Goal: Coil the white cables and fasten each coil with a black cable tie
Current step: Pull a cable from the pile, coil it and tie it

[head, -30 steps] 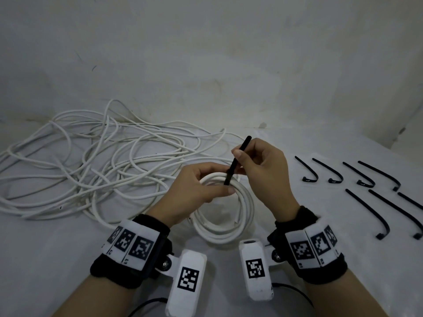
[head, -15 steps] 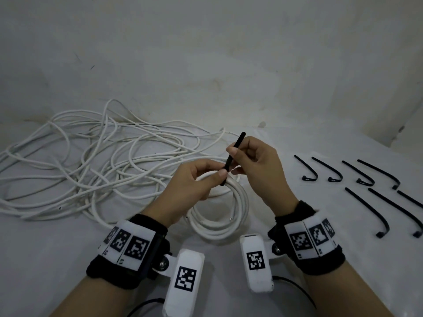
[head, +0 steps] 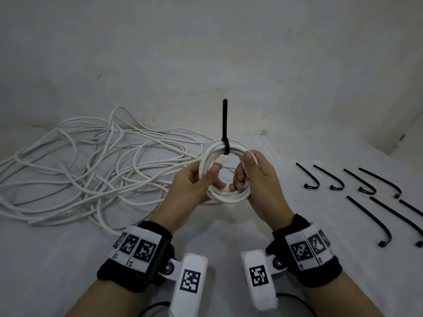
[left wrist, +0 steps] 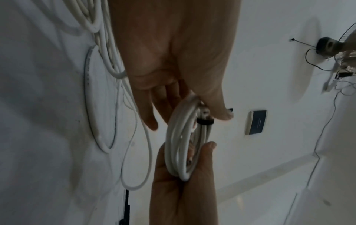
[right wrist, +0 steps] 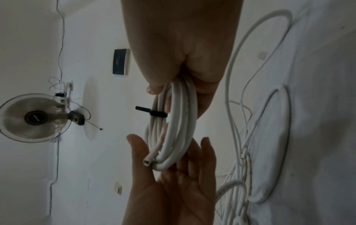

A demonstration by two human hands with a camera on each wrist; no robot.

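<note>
Holding the coil [head: 223, 172] upright above the middle of the white table [head: 320, 156], both hands are clamped on it: the left hand [head: 192, 186] curls round its left side, the right hand [head: 254, 177] round its right side. A black cable tie [head: 225, 133] is cinched round the top of the coil, its tail standing straight up. The step in hand appears to be checking the fastening. To do it well, keep every turn gathered under the band; the right wrist view shows one cut cable end [right wrist: 147, 162] poking out at the bottom, which should be tucked in. The loose cables [head: 91, 168] lie tangled toward the table's left edge, still to be coiled. Spare ties [head: 366, 186] lie in rows near the right edge, well apart from the hands.
</note>
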